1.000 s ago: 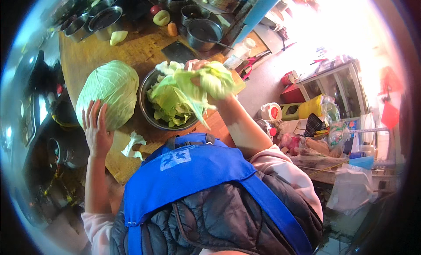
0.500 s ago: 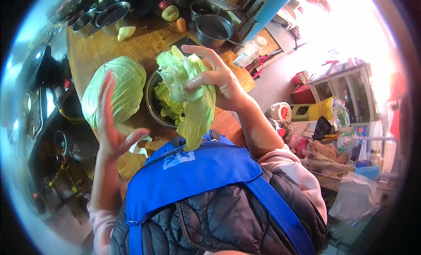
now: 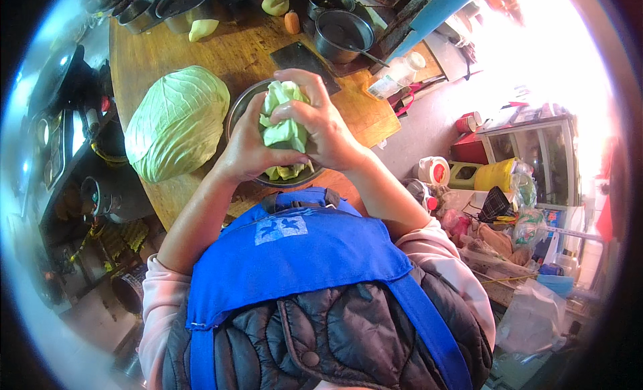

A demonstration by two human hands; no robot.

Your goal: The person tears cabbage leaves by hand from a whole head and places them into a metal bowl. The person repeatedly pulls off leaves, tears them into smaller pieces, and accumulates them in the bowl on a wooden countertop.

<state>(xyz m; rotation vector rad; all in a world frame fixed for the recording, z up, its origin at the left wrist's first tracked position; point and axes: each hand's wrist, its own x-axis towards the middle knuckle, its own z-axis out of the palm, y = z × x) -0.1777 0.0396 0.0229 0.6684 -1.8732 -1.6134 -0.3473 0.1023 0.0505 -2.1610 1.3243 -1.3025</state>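
Observation:
Both my hands are closed around a crumpled bunch of pale green cabbage leaf, held over a round metal bowl. My left hand presses it from the left, while my right hand curls over it from the right. Torn leaf pieces show in the bowl below my fingers; much of the bowl is hidden by my hands. Left of the bowl, a large whole cabbage rests on the wooden table.
Metal pots and a black flat slab stand or lie beyond the bowl. A pale yellow vegetable chunk and a carrot piece lie at the far side. A plastic bottle is at the right edge, with cluttered goods farther right.
My left hand has moved from beside the whole cabbage to the leaf, which was hanging loosely from my right hand. The leaf is now bunched between both hands over the bowl.

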